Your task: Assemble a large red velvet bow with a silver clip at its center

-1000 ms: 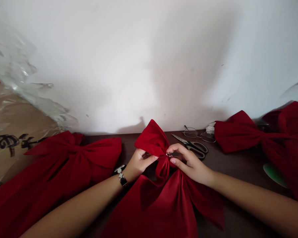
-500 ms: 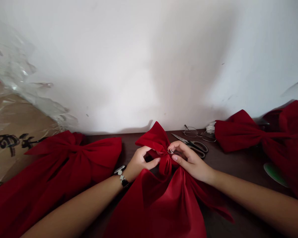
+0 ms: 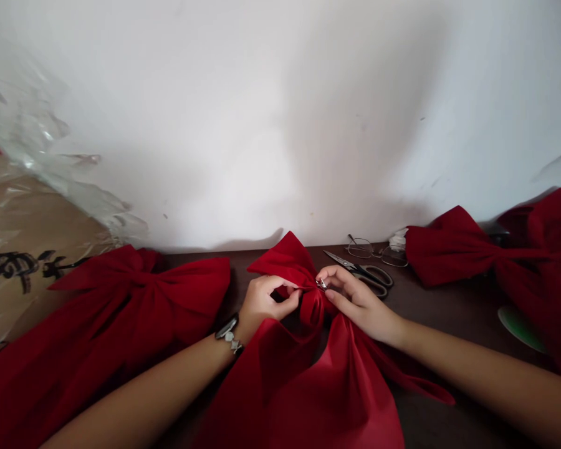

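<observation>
Between my hands is a red fabric bow (image 3: 287, 259), its gathered middle at the centre of the view and its long, wide tails spread toward me. My left hand (image 3: 271, 299) pinches the fabric just left of the gathered middle with thumb and forefinger. On the other side, my right hand (image 3: 355, 299) grips a small shiny metal piece (image 3: 321, 284) at the middle of the bow; fingers partly cover it, and its exact kind is unclear. A narrow red strip (image 3: 313, 308) hangs in a loop below the middle.
Scissors (image 3: 374, 277) lie beyond my right hand, by a pair of glasses (image 3: 361, 247). A finished-looking red bow (image 3: 144, 280) sits left, more red bows (image 3: 453, 249) right. A green disc (image 3: 521, 327) lies right. Plastic-covered cardboard (image 3: 37, 218) stands left, a white wall behind.
My left hand has shifted slightly left, its thumb and forefinger now closed together on the fabric. The metal piece has tilted a little in my right fingers. The bow's tails have spread somewhat.
</observation>
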Demonstrator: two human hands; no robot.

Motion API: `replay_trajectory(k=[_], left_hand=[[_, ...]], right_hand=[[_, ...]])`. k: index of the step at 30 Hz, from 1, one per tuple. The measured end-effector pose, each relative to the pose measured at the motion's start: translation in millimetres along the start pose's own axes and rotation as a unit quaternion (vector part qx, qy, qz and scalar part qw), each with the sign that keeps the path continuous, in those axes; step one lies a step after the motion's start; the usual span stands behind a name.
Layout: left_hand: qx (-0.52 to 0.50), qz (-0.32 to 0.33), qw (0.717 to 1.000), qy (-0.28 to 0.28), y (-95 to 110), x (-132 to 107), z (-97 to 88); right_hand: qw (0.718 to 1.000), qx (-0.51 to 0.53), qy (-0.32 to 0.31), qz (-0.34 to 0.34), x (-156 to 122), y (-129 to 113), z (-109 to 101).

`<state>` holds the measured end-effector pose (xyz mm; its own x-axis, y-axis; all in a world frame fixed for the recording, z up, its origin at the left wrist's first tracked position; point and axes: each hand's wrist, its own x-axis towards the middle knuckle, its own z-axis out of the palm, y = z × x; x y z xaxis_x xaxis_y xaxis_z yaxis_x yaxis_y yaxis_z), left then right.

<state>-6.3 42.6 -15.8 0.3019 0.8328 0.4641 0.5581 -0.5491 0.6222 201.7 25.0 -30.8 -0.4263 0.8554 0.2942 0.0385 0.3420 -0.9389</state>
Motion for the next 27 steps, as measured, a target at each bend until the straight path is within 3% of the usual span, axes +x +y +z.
replay_trajectory(k=[8,14,24,27], left_hand=[[0.006,0.026,0.999,-0.019,2.9,1.4,-1.3],[-0.034,0.001,0.997,-0.064,-0.3,3.5,-1.7],[0.041,0.110,0.993,-0.009,7.0,2.2,-9.4],[0.030,0.114,0.993,-0.008,8.0,0.9,-8.6]], right_hand=[[0.999,-0.025,-0.020,-0.004,-0.9,-0.1,-1.8],[0.999,-0.025,-0.027,-0.014,-1.7,-2.8,-2.3],[0.998,-0.038,-0.020,-0.034,-4.3,-4.1,0.0],[0.998,-0.049,-0.008,-0.043,-4.7,-4.7,0.7]])
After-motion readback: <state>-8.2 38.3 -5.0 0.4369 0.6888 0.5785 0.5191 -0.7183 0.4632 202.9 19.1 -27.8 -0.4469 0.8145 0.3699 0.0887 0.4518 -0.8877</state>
